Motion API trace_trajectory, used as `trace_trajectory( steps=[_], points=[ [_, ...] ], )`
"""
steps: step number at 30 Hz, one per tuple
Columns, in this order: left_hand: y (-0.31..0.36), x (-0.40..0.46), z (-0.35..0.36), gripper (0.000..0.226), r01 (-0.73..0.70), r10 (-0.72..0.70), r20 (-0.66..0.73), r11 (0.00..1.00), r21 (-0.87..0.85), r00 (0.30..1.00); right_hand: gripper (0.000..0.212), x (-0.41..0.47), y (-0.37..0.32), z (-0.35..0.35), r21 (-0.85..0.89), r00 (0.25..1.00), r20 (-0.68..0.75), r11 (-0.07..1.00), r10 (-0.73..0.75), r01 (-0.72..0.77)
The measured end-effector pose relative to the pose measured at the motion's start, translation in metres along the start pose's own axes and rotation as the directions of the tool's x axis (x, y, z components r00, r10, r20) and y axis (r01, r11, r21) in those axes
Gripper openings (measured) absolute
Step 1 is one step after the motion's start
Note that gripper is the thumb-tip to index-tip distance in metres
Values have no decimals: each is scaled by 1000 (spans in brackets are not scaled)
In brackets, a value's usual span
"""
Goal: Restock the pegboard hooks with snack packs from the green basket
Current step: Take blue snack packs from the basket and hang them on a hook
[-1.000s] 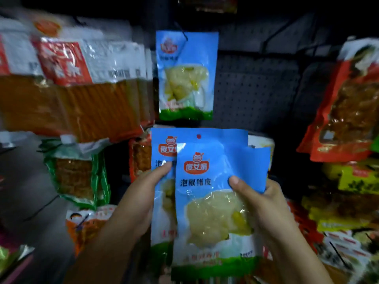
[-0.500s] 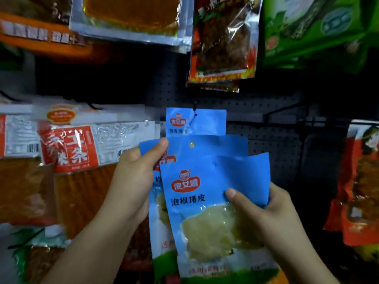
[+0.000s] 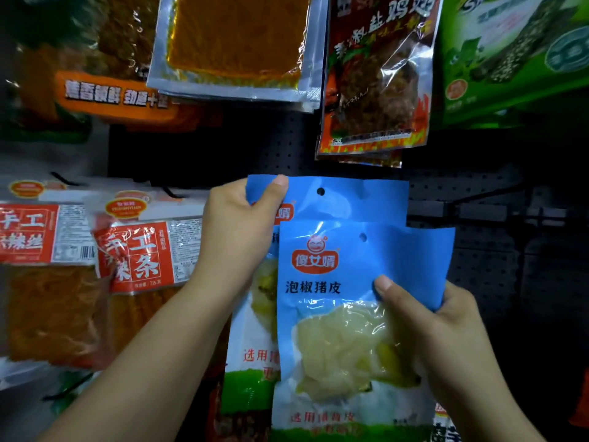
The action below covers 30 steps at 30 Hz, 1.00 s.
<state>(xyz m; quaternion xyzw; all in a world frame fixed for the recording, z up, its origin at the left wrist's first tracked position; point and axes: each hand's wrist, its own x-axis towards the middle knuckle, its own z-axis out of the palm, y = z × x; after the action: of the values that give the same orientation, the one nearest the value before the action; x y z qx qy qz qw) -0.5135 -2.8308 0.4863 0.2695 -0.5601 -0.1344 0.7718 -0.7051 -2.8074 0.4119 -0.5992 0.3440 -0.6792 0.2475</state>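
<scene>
Your left hand (image 3: 237, 237) pinches the top left corner of the rear pack (image 3: 347, 199), thumb on the front of its blue header. Your right hand (image 3: 446, 327) grips the front pack (image 3: 347, 314) at its right edge, thumb on the face, fingers curled behind. The front pack overlaps the rear one and covers most of it. Both are raised in front of the pegboard (image 3: 478, 266), below the row of packs hanging along its top edge.

Risks, as judged from this view:
- The rear pack's hole (image 3: 320, 191) sits close to the top edge of its header. The hook meant for it cannot be seen; it is either behind the pack or out of sight. You would be threading blind, and a missed hook would leave the pack unsupported once released
- A one-corner pinch lets the rear pack swing or twist, taking the hole off line
- The front pack's own hole (image 3: 362, 237) lies lower and to the right. If the two packs slide together, the wrong one may catch
- A bare hook (image 3: 484, 194) juts out near the pegboard's right edge. The front pack's film could snag on it

Containers: the green basket is not in view, so its contents cannot be reported. Each blue pack is sealed, and its clear window shows pale yellowish pieces. The red packs (image 3: 134, 253) at the left edge hold orange strips
</scene>
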Motion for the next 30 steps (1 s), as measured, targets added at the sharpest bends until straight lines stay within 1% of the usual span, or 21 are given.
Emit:
trace_trajectory(
  steps=[5,8,10,12,14,16,19,21,25,28,30],
  points=[
    [-3,6,3,29,-4,4,-3,998,64,1000,35,6,6,3,40,999,-1,998,45,-45],
    [-6,10,3,24,5,-5,0,996,89,1000,39,10,8,3,30,999,-25,999,46,-46],
    [-11,11,4,27,-4,2,13,992,128,1000,40,11,12,2,26,997,-45,998,59,-58],
    [-19,12,6,33,-3,-1,25,987,159,1000,49,13,18,1,8,996,-59,998,63,-62],
    [-28,13,10,32,48,-58,57,986,158,997,55,16,23,1,-17,995,-74,998,63,-64],
    [-38,14,12,24,103,-114,89,988,119,989,45,22,27,1,-35,994,-82,997,70,-73],
    [-49,14,12,8,145,-146,107,989,18,983,31,33,32,-1,-41,994,-77,996,74,-78],
    [-59,13,12,4,198,-195,141,980,-4,971,31,41,37,-1,-72,995,-90,996,52,-58],
    [-78,17,18,12,257,-264,154,964,61,952,29,60,48,1,-87,989,-138,994,58,-70],
    [-87,26,26,10,249,-271,140,956,152,952,27,75,57,1,-88,986,-148,992,79,-93],
    [-94,32,34,15,241,-270,119,946,216,955,22,84,62,2,-106,984,-157,989,86,-103]
  ],
)
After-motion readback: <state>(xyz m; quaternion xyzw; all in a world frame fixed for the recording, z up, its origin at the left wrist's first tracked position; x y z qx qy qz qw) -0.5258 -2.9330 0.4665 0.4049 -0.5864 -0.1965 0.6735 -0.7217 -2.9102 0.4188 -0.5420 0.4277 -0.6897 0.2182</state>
